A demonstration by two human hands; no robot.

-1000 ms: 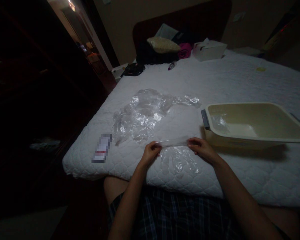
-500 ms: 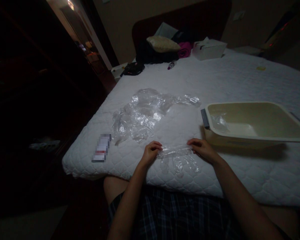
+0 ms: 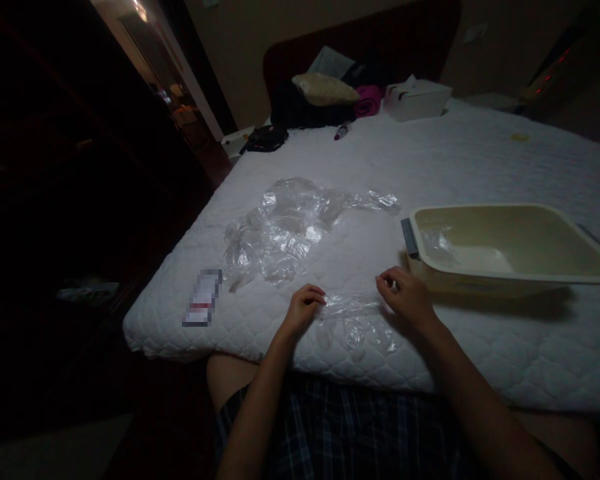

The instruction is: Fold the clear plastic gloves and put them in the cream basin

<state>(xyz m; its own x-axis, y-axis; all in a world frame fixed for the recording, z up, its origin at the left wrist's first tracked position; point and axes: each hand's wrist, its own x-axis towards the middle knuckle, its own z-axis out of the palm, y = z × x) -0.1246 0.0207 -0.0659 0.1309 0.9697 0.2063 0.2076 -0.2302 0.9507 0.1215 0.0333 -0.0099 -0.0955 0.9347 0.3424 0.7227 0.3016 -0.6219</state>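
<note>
A clear plastic glove (image 3: 353, 319) lies flat on the white quilted bed (image 3: 480, 167) near its front edge. My left hand (image 3: 304, 309) has its fingers curled and pinches the glove's left cuff edge. My right hand (image 3: 404, 296) hovers just above the glove's right end with fingers loosely bent; it looks released from the plastic. A heap of more clear plastic gloves (image 3: 290, 227) lies behind my hands, toward the left. A beige plastic basin (image 3: 510, 248) stands to the right, with a little clear plastic inside its left corner.
A small flat packet (image 3: 203, 297) lies at the bed's left front corner. At the far headboard sit a pillow (image 3: 325, 88), dark and pink clothing, and a white box (image 3: 416, 100). The bed's left edge drops into a dark floor area.
The glove, held stretched above the bed between both hands, came down onto the quilt. My right hand then lifted off its end and shifted slightly up.
</note>
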